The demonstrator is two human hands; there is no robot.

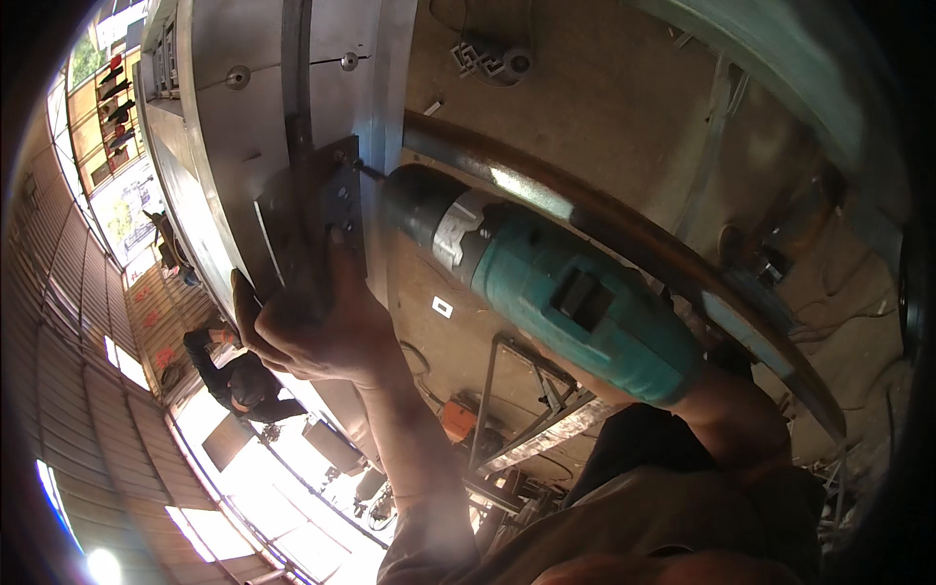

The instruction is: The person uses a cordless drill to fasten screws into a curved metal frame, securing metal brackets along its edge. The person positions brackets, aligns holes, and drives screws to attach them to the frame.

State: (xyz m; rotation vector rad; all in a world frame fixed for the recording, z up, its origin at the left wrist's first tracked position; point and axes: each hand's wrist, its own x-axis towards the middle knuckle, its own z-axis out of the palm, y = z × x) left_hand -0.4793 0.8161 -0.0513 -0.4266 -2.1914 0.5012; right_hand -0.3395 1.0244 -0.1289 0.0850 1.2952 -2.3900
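A teal and black power drill (575, 292) points left, its handle in my right hand (717, 405), which is mostly hidden behind the tool's body. From its chuck a thin bit reaches a dark metal plate (338, 200), near a screw at the plate's upper right. Several small screws or bolt heads show on this plate. My left hand (331, 327) is pressed to the plate's lower part, index finger stretched up along it and thumb apart at the left, gripping its dark lower edge. The plate lies against a long grey metal beam (234, 127).
A curved rusty metal bar (673, 249) runs behind the drill. On the brown floor lie a coiled cable (497, 63) and cords. Below the drill are an orange object (458, 419) and a metal frame (487, 400). A person in dark clothing (249, 382) is at the left.
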